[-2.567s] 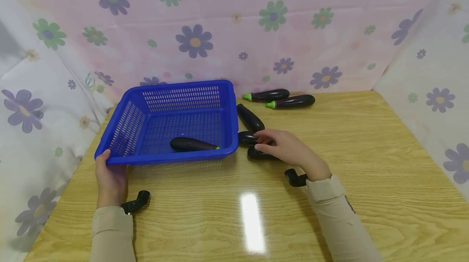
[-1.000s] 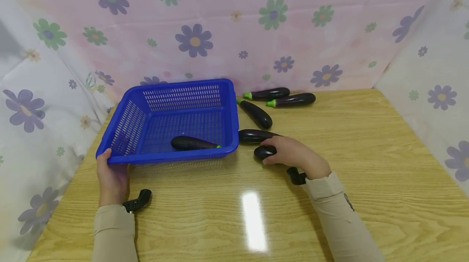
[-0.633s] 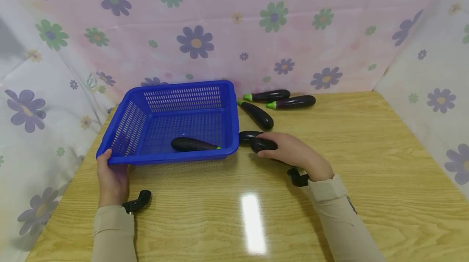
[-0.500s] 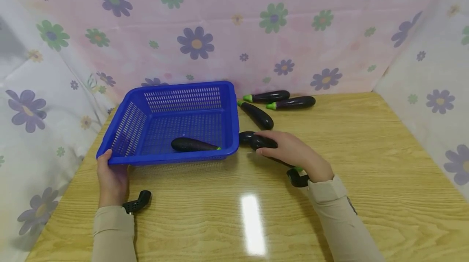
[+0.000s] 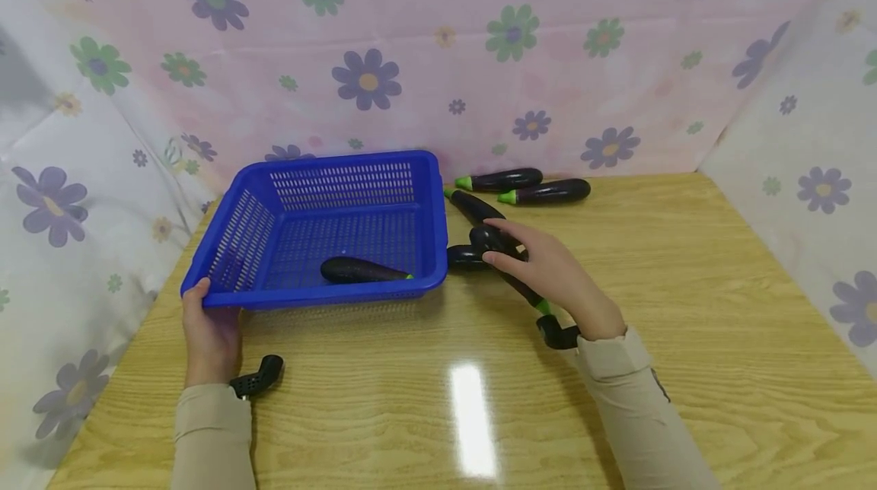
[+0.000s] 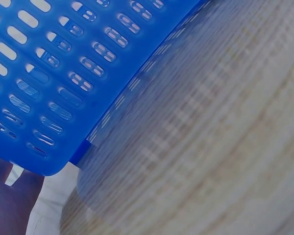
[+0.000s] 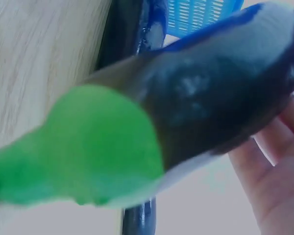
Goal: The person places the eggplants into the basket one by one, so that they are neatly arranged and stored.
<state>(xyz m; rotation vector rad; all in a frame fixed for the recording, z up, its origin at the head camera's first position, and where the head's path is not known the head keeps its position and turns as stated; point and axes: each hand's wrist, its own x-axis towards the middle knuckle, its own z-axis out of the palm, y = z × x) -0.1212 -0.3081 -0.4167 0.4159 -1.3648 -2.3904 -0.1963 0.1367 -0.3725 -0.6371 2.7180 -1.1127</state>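
Note:
My left hand [image 5: 214, 342] holds the near left corner of a blue plastic basket [image 5: 322, 297], its thumb over the rim. The left wrist view shows the basket's slotted side [image 6: 54, 159] and part of that hand. One dark purple eggplant [image 5: 359, 270] lies in the basket by the near wall. Right of the basket, my right hand [image 5: 551, 273] holds another eggplant [image 5: 488, 237] between thumb and fingers, its green stem end slanting back under the wrist. In the right wrist view this eggplant [image 7: 201, 103] fills the middle, crossing over a second dark eggplant [image 7: 132, 29].
An eggplant [image 5: 466, 258] lies against the basket's right side, partly covered by the held one. Behind it another eggplant [image 5: 473, 206] lies slanted. At the table's back edge, by the flowered cloth [image 5: 438, 41], are two more, a rear eggplant [image 5: 507, 179] and a nearer eggplant [image 5: 553, 191].
My right hand has taken hold of the nearest eggplant and moved it away from me, over the one beside the basket, its blunt end turned farther back. The left hand and basket stay put.

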